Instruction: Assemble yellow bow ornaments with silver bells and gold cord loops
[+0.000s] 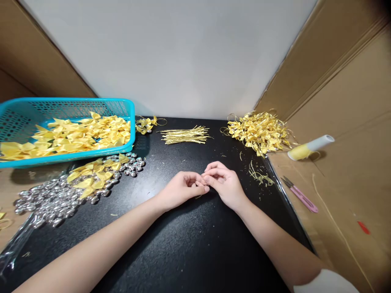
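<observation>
Meeting at the fingertips above the black tabletop (183, 244), the left hand (180, 189) and the right hand (226, 185) bend in toward each other; the thumb and fingers of each are curled close together, and I can't make out whether anything is pinched between them, since the fingers hide it; a thin yellowish sliver (198, 197) shows just below the left hand's fingertips; straight beyond both hands, apart from them, lies a bundle of gold ties (185, 135), set crosswise.

Beyond the left hand and to its left, a small cluster of yellow bows (146, 125) sits just beside a blue basket (133, 122); the basket holds many yellow ribbon pieces (82, 134); nearer the left hand, on its left side, silver beads (51, 199) spread out, with more yellow pieces (94, 177) lying on top of them.

Beyond the right hand and to its right rises a heap of yellow bows with wire loops (261, 132); between that heap and the hand's outer side lie loose gold clippings (259, 176); farther right of the hand, past the tabletop's edge, is a pink-handled cutter (302, 197); beyond the cutter is a pale tube (319, 143) with yellow around its lower end.
</observation>
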`<control>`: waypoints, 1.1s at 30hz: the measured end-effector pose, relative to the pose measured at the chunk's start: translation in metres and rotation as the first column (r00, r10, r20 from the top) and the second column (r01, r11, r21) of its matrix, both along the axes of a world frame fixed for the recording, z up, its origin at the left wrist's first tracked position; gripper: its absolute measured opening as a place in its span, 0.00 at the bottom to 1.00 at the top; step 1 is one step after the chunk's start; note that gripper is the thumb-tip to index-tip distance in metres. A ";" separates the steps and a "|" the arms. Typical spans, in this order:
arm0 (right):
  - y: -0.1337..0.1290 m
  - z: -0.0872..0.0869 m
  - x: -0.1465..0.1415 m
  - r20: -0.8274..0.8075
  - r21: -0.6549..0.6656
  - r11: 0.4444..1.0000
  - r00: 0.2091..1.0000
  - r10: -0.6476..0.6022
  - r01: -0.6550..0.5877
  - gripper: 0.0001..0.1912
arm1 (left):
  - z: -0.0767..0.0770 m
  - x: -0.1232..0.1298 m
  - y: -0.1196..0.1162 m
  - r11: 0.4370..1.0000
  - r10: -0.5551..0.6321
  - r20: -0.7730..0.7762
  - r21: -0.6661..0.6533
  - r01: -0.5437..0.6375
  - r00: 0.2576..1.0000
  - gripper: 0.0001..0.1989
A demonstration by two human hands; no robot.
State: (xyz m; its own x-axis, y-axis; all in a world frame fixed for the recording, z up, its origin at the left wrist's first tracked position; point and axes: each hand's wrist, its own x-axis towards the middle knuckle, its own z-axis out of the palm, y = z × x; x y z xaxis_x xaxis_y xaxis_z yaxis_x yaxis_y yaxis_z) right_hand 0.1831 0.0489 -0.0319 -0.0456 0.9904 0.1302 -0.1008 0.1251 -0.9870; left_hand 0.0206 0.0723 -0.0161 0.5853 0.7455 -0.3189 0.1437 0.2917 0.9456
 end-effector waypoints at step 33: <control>0.005 0.007 0.010 -0.411 -0.494 0.863 0.903 -0.128 -0.103 0.18 | -0.010 -0.004 -0.005 0.986 0.154 0.059 0.048 -0.157 0.986 0.11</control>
